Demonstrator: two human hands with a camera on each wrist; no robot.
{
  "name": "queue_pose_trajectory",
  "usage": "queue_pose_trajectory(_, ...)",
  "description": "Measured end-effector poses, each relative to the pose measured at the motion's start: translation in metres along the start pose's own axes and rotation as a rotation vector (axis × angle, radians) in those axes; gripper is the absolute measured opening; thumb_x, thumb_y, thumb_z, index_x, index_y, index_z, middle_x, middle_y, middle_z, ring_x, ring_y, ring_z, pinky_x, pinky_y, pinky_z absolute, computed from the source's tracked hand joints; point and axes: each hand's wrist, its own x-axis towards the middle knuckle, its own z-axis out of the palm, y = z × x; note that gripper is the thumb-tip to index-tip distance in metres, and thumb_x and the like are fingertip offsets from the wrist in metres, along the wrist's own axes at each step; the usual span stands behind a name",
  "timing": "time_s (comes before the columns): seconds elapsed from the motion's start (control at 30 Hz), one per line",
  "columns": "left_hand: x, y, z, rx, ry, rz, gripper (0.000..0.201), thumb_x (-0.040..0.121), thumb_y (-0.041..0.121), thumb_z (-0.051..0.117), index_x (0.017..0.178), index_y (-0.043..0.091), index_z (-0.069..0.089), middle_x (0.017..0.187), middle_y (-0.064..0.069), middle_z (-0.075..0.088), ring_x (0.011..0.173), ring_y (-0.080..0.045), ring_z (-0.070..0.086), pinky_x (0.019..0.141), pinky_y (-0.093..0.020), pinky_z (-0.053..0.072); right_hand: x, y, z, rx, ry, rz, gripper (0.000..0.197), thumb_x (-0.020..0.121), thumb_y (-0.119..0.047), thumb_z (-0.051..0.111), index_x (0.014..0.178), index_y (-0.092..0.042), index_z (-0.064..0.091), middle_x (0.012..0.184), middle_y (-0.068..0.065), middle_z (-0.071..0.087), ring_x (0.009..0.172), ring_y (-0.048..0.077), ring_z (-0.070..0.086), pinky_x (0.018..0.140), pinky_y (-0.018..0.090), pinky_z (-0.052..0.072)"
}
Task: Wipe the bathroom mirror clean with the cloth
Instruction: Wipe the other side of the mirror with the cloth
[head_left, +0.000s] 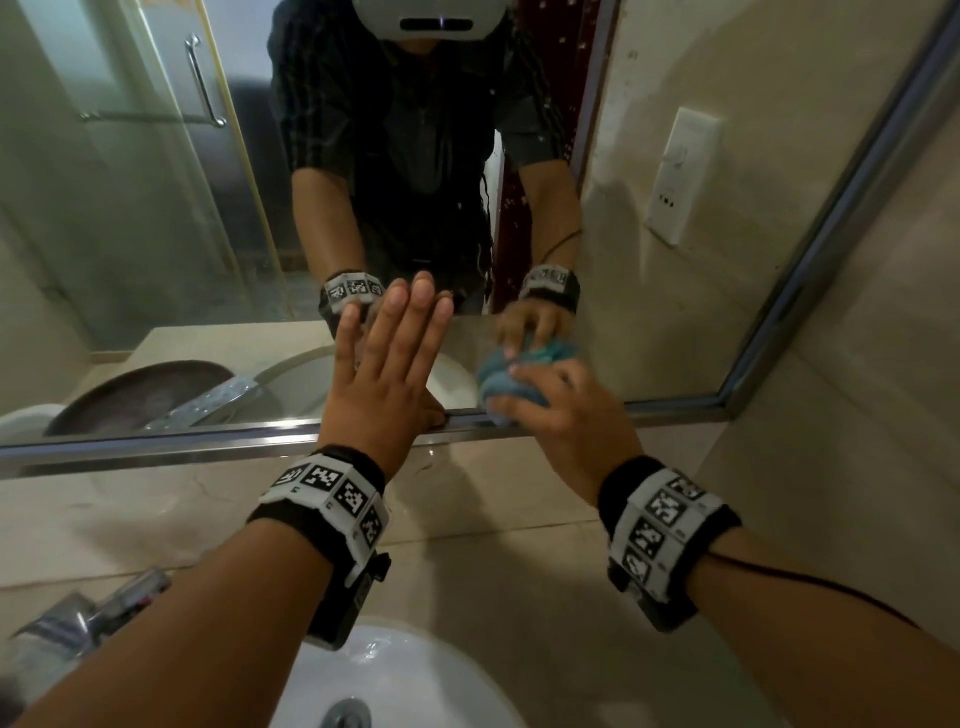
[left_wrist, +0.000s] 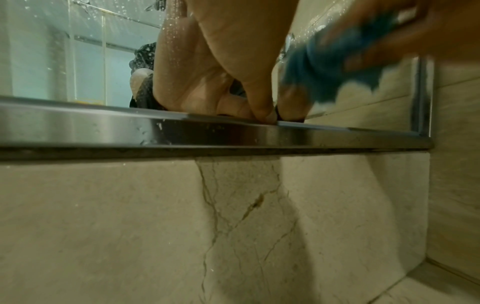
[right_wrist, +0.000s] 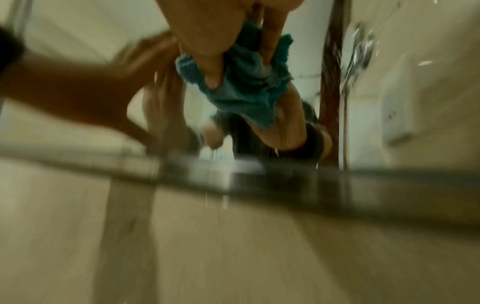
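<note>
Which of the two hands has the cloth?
The right hand grips the blue cloth against the mirror; the left hand lies flat and open.

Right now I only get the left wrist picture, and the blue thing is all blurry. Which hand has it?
Observer: The right hand grips the cloth, bunched up, against the mirror near its bottom edge.
Operator: What's the left hand doing higher up? I just see a thumb.
Observer: The left hand lies flat against the glass, fingers straight and together.
Operator: Is anything under the arms?
Observer: A white sink, with a tap at its left.
</note>
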Motion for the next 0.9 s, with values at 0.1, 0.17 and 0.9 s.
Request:
queue_pose_trajectory(0.1, 0.001, 0.001, 0.0, 0.01, -0.023, 0.003, 0.128, 0.061, 0.066, 0.07, 0.151, 0.012, -0.003, 0.154, -0.008, -0.024, 0.143, -0.024, -0.017, 0.115, -0.046, -0.012, 0.049, 0.002, -0.03, -0.04, 0.329, 0.111, 0.03, 0.084, -0.024, 0.065, 0.114, -0.021, 0.067, 0.12, 0.011, 0.058, 0.101, 0.029, 0.049, 0.077, 0.03, 0.049)
queue_pose_trajectory(0.17, 0.0, 0.0, 0.0, 0.019, -0.031, 0.003, 0.128, 0.061, 0.067, 0.069, 0.151, 0.011, -0.003, 0.154, -0.008, -0.024, 0.143, -0.025, -0.016, 0.114, -0.046, -0.014, 0.058, 0.0, -0.027, 0.024, 0.303, 0.177, 0.033, 0.088, -0.04, 0.053, 0.119, -0.031, 0.06, 0.128, 0.003, 0.046, 0.111, 0.017, 0.042, 0.085, 0.019, 0.041)
queue_pose_trajectory(0.9, 0.02, 0.029, -0.033, -0.078, 0.022, 0.151, 0.118, 0.068, 0.052, 0.074, 0.15, 0.01, 0.0, 0.157, -0.013, -0.002, 0.145, -0.028, -0.005, 0.116, -0.054, 0.0, -0.039, 0.037, -0.001, 0.105, 0.017, 0.231, 0.033, 0.068, -0.011, 0.081, 0.098, -0.021, 0.072, 0.103, 0.011, 0.062, 0.092, 0.028, 0.05, 0.065, 0.038, 0.055)
